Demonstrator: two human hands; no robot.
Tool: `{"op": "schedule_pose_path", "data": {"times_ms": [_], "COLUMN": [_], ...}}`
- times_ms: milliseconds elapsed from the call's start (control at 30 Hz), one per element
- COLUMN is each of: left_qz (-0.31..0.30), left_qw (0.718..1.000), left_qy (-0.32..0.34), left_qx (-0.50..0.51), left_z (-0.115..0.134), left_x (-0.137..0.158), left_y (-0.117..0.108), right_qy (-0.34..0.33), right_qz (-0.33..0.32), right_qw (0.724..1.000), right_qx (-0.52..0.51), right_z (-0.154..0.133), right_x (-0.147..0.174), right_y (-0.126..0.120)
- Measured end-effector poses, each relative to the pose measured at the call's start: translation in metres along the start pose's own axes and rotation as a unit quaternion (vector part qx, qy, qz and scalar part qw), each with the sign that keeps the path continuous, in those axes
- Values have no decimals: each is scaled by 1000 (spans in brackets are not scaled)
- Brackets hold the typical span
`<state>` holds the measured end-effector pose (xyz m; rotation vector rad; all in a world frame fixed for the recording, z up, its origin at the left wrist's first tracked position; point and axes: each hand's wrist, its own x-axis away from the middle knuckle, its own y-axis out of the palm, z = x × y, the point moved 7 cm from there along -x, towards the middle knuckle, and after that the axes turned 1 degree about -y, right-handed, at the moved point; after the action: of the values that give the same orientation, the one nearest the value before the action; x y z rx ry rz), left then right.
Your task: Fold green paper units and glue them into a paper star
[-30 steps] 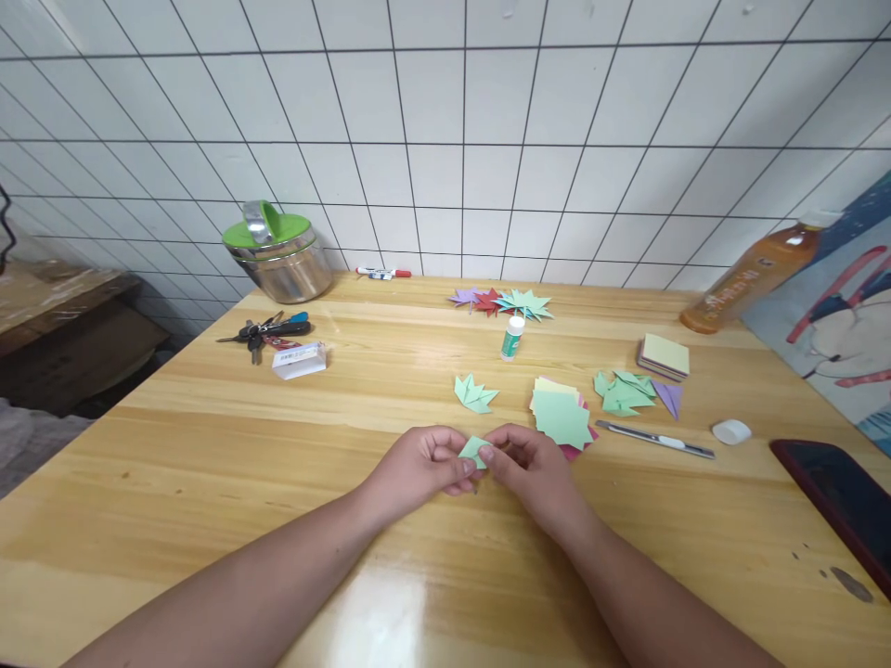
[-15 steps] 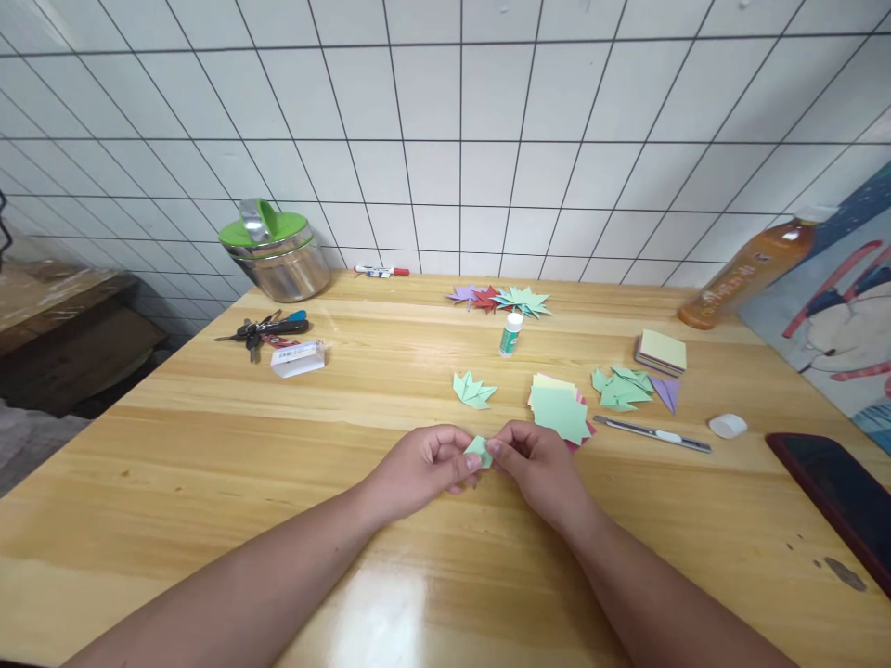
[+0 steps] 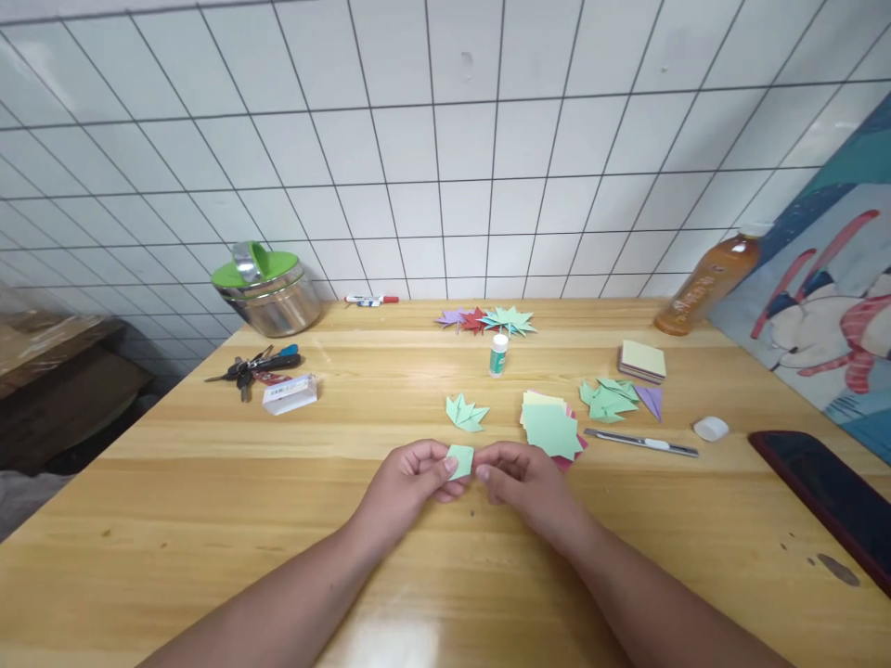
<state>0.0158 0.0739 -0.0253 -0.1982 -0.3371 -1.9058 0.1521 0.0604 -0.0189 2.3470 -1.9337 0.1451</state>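
Observation:
A small folded piece of light green paper (image 3: 460, 459) is pinched between the thumb and fingers of my left hand (image 3: 412, 478). Just at the paper's right edge is my right hand (image 3: 525, 478), its thumb and index fingertip slightly apart and its other fingers curled; nothing shows between them. Beyond my hands lies a green folded-paper fan of points (image 3: 466, 413). To the right sits a stack of square coloured paper (image 3: 551, 431), a green sheet on top. A white and green glue stick (image 3: 497, 356) stands upright farther back.
Pointed paper shapes (image 3: 487, 321) lie near the wall. On the right are green folded pieces (image 3: 608, 399), a utility knife (image 3: 641, 442), a white cap (image 3: 711, 428), a paper pad (image 3: 641, 361), a phone (image 3: 825, 496) and a bottle (image 3: 706, 286). Keys (image 3: 254, 366), a small box (image 3: 290, 394) and a lidded pot (image 3: 268, 292) stand left.
My right thumb and index finger have come off the green paper, which now shows flatter in my left hand. The camera view has tilted up slightly and shifted.

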Motion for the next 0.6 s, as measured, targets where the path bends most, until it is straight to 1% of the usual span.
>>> {"op": "schedule_pose_path", "data": {"times_ms": [167, 267, 333, 400, 500, 533, 600], "left_qz": [-12, -31, -33, -22, -8, -8, -7], "left_qw": [1000, 998, 996, 993, 991, 991, 994], "left_qy": [3, 20, 41, 58, 50, 45, 36], "left_qx": [-27, -46, -67, -96, -125, -125, -108], "left_z": [-3, 0, 4, 7, 5, 4, 3], "left_x": [-1, 2, 3, 4, 2, 1, 0], "left_y": [2, 8, 10, 10, 8, 7, 3], "right_qy": [-9, -10, -23, -62, -134, -150, -164], "right_qz": [58, 64, 58, 58, 77, 83, 94], "right_qw": [997, 996, 994, 984, 953, 946, 944], "right_qx": [47, 60, 88, 155, 261, 276, 270], "right_z": [0, -1, -2, -8, -18, -21, -23], "right_x": [-2, -1, 0, 2, 6, 7, 8], "right_y": [-2, -1, -1, -1, -2, -3, -5]}}
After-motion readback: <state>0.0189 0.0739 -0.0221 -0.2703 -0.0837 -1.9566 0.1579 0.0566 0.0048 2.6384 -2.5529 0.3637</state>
